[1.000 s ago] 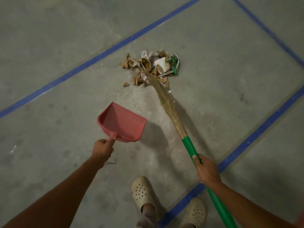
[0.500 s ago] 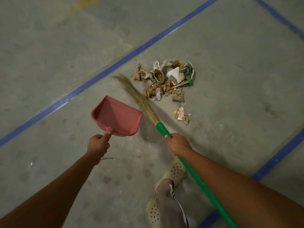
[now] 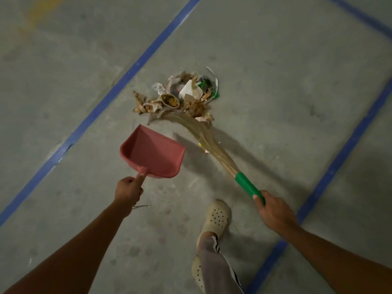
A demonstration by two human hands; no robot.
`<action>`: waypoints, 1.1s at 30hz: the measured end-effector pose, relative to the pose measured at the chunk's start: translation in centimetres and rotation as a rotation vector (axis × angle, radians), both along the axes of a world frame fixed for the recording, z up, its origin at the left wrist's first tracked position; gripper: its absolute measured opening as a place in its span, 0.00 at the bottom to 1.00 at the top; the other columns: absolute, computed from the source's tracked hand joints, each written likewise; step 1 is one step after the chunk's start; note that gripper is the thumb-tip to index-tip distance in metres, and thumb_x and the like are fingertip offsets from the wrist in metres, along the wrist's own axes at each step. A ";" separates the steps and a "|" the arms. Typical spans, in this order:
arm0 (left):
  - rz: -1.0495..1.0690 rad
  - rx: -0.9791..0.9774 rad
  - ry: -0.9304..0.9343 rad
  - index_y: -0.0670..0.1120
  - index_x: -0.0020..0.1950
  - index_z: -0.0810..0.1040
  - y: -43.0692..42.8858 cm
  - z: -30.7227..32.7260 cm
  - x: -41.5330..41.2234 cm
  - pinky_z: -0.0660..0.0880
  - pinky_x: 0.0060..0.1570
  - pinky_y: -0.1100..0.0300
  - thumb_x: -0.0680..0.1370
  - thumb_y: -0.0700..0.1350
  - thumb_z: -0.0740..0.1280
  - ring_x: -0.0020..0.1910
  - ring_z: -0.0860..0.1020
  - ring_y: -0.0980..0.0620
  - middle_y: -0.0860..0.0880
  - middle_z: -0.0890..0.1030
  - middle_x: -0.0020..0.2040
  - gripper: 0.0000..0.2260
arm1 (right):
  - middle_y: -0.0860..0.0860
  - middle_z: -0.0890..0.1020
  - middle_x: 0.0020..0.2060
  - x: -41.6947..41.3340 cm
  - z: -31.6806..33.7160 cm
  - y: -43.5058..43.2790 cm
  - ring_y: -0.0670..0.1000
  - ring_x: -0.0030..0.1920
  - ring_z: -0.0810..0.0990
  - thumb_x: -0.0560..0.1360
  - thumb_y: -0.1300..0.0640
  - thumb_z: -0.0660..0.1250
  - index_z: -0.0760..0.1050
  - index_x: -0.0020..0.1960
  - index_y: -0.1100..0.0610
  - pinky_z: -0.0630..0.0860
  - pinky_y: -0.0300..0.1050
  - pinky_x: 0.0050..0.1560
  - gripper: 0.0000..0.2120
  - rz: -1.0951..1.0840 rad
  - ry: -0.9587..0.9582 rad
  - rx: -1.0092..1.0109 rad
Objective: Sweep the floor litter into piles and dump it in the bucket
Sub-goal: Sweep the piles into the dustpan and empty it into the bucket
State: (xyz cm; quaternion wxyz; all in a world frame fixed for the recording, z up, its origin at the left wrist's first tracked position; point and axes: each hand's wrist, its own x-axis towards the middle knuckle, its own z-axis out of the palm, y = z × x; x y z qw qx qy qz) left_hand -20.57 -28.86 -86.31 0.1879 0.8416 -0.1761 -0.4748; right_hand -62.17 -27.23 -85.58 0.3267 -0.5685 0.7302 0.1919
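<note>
A pile of litter [image 3: 182, 96], made of crumpled brown paper, white scraps and green bits, lies on the grey concrete floor [image 3: 275, 81]. My right hand [image 3: 273, 211] grips the green handle of a straw broom [image 3: 203, 136], whose bristle tips press against the near edge of the pile. My left hand [image 3: 128, 190] holds the handle of a red dustpan [image 3: 152, 155], which hangs above the floor just left of the broom and short of the pile. No bucket is in view.
Blue tape lines [image 3: 118, 85] cross the floor to the left of the pile and on the right [image 3: 343, 151]. My feet in cream clogs [image 3: 216, 217] stand between my arms. A small scrap [image 3: 206, 150] lies under the broom straw.
The broom has swung from the left of the pile to its near right side, and the loose scraps that lay nearer me have been pushed into the pile. The dustpan stayed almost still.
</note>
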 end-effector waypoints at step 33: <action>-0.348 0.136 0.028 0.43 0.37 0.73 -13.2 -14.9 7.4 0.62 0.25 0.62 0.66 0.72 0.70 0.23 0.66 0.52 0.43 0.76 0.31 0.31 | 0.61 0.83 0.53 7.6 -17.1 -20.2 0.64 0.54 0.81 0.81 0.43 0.59 0.78 0.60 0.55 0.77 0.52 0.53 0.19 -0.196 -0.063 -0.175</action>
